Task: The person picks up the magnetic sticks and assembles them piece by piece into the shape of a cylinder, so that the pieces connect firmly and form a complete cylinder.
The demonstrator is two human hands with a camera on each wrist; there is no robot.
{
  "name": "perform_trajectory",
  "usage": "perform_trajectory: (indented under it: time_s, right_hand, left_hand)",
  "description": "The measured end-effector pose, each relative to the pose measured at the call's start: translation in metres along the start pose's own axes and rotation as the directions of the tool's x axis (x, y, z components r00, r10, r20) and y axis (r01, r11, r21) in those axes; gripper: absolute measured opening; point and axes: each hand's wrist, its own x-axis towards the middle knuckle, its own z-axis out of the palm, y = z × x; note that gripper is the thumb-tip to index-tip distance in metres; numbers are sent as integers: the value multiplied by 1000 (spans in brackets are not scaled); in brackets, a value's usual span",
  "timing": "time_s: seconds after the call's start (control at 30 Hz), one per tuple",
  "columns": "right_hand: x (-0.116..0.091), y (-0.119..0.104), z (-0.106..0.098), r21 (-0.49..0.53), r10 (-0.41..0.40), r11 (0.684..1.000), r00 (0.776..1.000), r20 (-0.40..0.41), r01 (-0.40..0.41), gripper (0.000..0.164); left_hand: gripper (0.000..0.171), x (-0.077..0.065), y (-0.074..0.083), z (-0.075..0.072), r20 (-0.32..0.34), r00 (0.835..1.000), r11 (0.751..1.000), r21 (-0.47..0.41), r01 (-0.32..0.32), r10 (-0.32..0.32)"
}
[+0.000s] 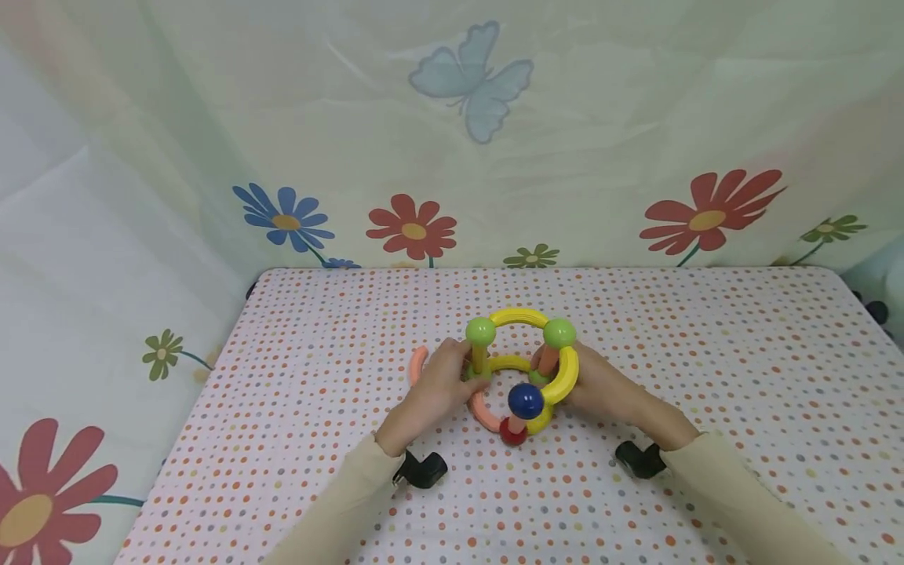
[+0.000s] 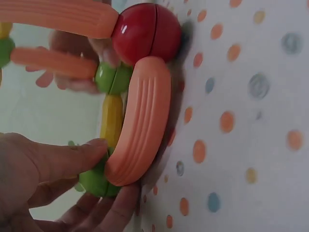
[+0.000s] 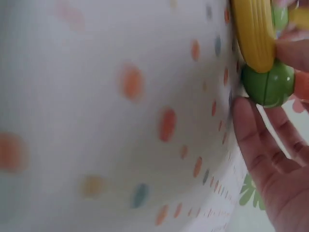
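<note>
A ball-and-stick building toy (image 1: 519, 315) stands on the table, with one ring above another joined by short posts. Two light green balls (image 1: 480, 330) and a blue ball (image 1: 526, 401) sit along the upper ring. My left hand (image 1: 445, 377) grips the lower-left green ball (image 2: 94, 179), its thumb close to the yellow stick. On the opposite side, my right hand (image 1: 596, 380) pinches another lower green ball (image 3: 270, 86) beneath an orange post. Nearest me in the lower ring is a red ball (image 2: 145, 34), joined to a curved salmon stick (image 2: 145, 121).
Another curved salmon stick (image 1: 418, 366) lies just left of my left hand, partly hidden by it. A dotted cloth covers the table (image 1: 741, 377). Behind its far edge hangs a flowered curtain (image 1: 600, 118).
</note>
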Motion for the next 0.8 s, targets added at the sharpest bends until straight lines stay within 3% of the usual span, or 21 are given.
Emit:
perform_trajectory:
  time_s: [0.3,0.57,0.8]
  right_hand:
    - [-25,-12,14,-80,89,992,995,-54,-93,42]
    - [-31,-16,17,-79,84,993,993,-88,-91,50]
    - [-37,-20,8,-61,74,995,990,-117,-82,37]
  left_hand:
    - [35,31,-10,-7,31,999,994,-111,-12,15]
    - [39,38,-13,-8,74,997,992,-124,-7,16]
    - [41,39,-10,-7,85,996,987,-157,-10,24]
